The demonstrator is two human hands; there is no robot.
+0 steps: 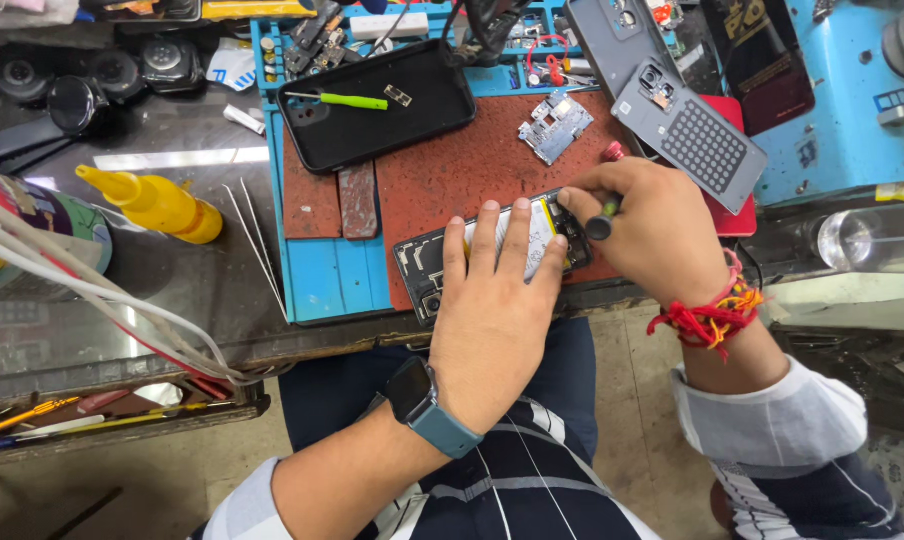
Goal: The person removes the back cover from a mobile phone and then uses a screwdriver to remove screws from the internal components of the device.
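Left hand (497,300) flat, fingers spread, pressing opened phone (492,250); right hand (652,230) gripping screwdriver (602,222)

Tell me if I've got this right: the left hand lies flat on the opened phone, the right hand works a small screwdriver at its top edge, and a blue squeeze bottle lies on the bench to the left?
Nearly. In the head view the squeeze bottle is yellow, not blue. The rest holds: the left hand lies flat on the opened phone, and the right hand works a small screwdriver at its top edge.
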